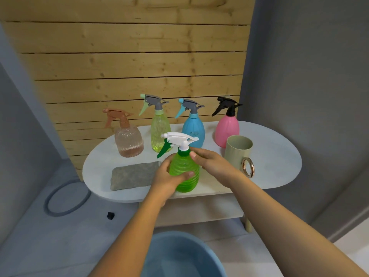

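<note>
A blue basin (179, 256) sits lowest in view, on the floor in front of the worktop (279, 156); I cannot tell whether it holds water. Above it, 2 bare forearms reach forward to the green spray bottle (185, 166), which stands upright near the worktop's front edge.

The job looks barely begun. The white spray head (179, 137) is still seated on the neck, so any unscrewing, filling or emptying is probably still to come.

The left hand (169, 179) is wrapped round the ribbed body, thumb across the front, steadying it. The right hand (209, 160) closes on the collar just under the head: its thumb lies against the collar, while its fingers are hidden behind the neck.

Just left of the bottle lies a grey pad (133, 174), touching or nearly touching the left hand. To the right stands a beige mug (238, 150) with a ring handle. Farther back, 4 more bottles stand in a row: peach bottle (128, 141), yellow-green bottle (159, 132), blue bottle (193, 132) and pink bottle (226, 128). Behind them rises a wooden slat wall (139, 56).
</note>
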`<state>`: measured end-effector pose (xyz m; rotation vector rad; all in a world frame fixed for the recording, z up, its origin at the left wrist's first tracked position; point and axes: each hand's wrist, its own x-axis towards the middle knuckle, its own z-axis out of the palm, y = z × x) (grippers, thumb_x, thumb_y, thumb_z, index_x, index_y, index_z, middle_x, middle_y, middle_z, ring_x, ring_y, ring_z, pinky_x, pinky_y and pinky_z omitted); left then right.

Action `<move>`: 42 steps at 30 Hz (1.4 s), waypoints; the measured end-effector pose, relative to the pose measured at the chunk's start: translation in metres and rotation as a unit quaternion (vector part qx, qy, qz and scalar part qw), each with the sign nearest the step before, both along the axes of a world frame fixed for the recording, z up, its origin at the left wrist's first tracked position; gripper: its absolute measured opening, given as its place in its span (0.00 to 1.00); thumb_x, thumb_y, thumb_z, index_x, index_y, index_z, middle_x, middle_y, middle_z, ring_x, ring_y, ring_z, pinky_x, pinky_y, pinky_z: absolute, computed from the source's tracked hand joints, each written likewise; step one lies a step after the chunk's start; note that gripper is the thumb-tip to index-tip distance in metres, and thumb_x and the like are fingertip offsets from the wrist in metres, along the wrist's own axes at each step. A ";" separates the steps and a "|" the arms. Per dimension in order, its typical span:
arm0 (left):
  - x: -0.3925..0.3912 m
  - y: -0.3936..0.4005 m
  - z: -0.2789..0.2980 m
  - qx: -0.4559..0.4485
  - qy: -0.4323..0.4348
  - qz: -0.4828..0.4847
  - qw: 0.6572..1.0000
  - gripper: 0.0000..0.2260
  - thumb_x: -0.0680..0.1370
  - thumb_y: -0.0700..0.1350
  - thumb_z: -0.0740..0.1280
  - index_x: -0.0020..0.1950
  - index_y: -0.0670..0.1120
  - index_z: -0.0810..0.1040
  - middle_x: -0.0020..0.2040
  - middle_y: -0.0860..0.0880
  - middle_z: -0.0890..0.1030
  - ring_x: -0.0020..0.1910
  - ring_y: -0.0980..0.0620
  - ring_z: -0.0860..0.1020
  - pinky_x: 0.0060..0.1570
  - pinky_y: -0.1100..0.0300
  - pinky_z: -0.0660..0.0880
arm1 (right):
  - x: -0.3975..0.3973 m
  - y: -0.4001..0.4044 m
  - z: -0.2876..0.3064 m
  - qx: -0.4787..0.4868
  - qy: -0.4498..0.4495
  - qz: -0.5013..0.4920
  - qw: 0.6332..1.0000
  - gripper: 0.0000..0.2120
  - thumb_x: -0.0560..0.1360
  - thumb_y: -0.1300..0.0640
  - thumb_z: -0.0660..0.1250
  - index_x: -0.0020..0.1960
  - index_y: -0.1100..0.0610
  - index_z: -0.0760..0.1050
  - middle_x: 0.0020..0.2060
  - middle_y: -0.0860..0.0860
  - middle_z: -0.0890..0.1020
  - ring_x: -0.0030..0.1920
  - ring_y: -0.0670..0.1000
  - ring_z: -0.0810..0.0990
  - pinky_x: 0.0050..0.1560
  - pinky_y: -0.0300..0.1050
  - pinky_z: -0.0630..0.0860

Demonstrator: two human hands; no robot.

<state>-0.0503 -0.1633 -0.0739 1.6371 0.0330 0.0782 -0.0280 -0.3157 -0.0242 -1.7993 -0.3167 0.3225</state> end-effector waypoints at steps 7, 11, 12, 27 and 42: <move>0.005 -0.023 0.033 -0.023 -0.047 0.014 0.999 0.24 0.66 0.44 0.79 0.59 0.58 0.77 0.51 0.55 0.84 0.52 0.55 0.81 0.52 0.57 0.77 | 0.001 -0.035 0.024 0.034 -0.004 -0.012 0.999 0.18 0.80 0.62 0.57 0.68 0.53 0.68 0.64 0.52 0.75 0.62 0.50 0.74 0.62 0.47 0.72; 0.023 -0.056 0.079 -0.042 -0.057 -0.023 0.997 0.19 0.68 0.43 0.77 0.56 0.56 0.79 0.50 0.54 0.84 0.51 0.55 0.81 0.55 0.54 0.77 | 0.010 -0.061 0.053 0.081 -0.063 -0.059 0.993 0.15 0.79 0.66 0.58 0.63 0.54 0.71 0.54 0.50 0.79 0.46 0.37 0.79 0.40 0.28 0.73; 0.032 -0.072 0.093 -0.053 -0.059 -0.041 0.996 0.21 0.69 0.42 0.76 0.59 0.53 0.78 0.53 0.51 0.84 0.53 0.52 0.81 0.57 0.51 0.76 | 0.017 -0.076 0.063 0.084 -0.077 -0.074 0.991 0.16 0.79 0.66 0.58 0.64 0.55 0.71 0.53 0.48 0.79 0.43 0.34 0.79 0.37 0.27 0.73; 0.159 -0.265 0.090 -0.003 0.008 -0.082 0.997 0.18 0.74 0.40 0.71 0.63 0.46 0.74 0.58 0.43 0.80 0.57 0.43 0.78 0.60 0.45 0.74 | 0.119 -0.216 0.049 0.049 -0.021 -0.253 0.966 0.20 0.82 0.59 0.52 0.69 0.41 0.65 0.52 0.47 0.78 0.41 0.40 0.76 0.39 0.37 0.75; 0.208 -0.280 0.044 0.104 0.117 -0.063 0.986 0.15 0.77 0.35 0.61 0.63 0.40 0.72 0.59 0.38 0.76 0.58 0.38 0.75 0.62 0.44 0.71 | 0.163 -0.226 -0.030 0.106 0.006 -0.246 0.963 0.23 0.81 0.64 0.54 0.72 0.48 0.62 0.68 0.52 0.71 0.65 0.53 0.72 0.67 0.53 0.68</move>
